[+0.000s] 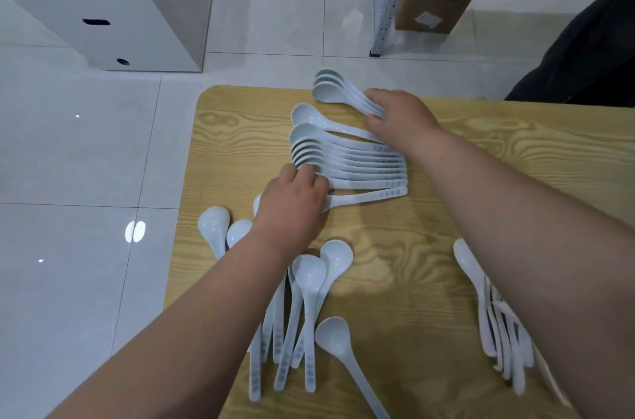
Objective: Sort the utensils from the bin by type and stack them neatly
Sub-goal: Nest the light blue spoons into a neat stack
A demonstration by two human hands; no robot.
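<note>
Several glossy white loose spoons (309,298) lie scattered on the wood-grain table (412,264) nearest us. Beyond them, our left hand (292,205) lays its fingers on the rounded bowls of the nested row (360,167); we cannot tell whether it clasps them. Farthest, our right hand (402,116) grips the slim handles of the three-spoon stack (333,92).

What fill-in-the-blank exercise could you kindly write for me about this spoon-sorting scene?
The right hand grips the far stack by its ____.
The left hand rests on the ____ end of the row.
Every utensil in view is a ____.
They lie on a ____ table.
Missing: handles; bowl; spoon; wooden.
</note>
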